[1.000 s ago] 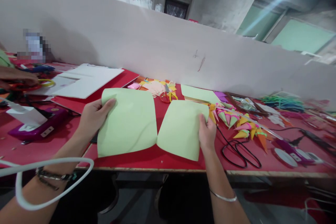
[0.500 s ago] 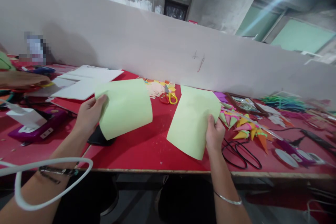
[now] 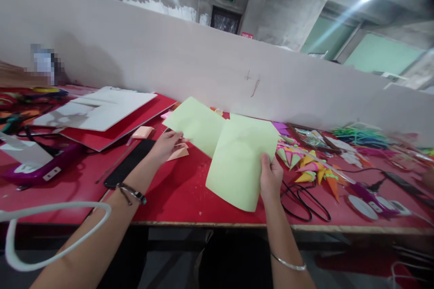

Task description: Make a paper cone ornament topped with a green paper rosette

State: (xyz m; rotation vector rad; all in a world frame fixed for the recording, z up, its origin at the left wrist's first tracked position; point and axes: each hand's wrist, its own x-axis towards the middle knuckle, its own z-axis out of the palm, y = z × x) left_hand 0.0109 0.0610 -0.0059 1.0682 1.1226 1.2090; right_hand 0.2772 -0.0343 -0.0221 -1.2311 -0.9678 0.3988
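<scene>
My left hand (image 3: pixel 168 145) pinches the near edge of a pale green paper sheet (image 3: pixel 195 122), which is tilted and reaches behind a second sheet. My right hand (image 3: pixel 271 175) grips that second pale green sheet (image 3: pixel 239 162) by its right edge, thumb on top; the sheet bends slightly above the red table. Small peach paper pieces (image 3: pixel 179 152) lie beside and partly behind my left fingers. A black phone-like slab (image 3: pixel 130 165) rests under my left forearm. Another pale green edge (image 3: pixel 254 122) shows behind the right sheet.
White boards (image 3: pixel 111 110) lie on a red board at the left, near a purple power strip (image 3: pixel 45 172). To the right are colourful paper cones (image 3: pixel 313 169), a black cable (image 3: pixel 305 201) and another purple power strip (image 3: pixel 375 203). A white partition (image 3: pixel 190 63) stands behind the table (image 3: pixel 176 198).
My left hand has moved right with its sheet, which now meets the right one and hides the scissors. The black slab and peach pieces have come into view. The right sheet shifted slightly left.
</scene>
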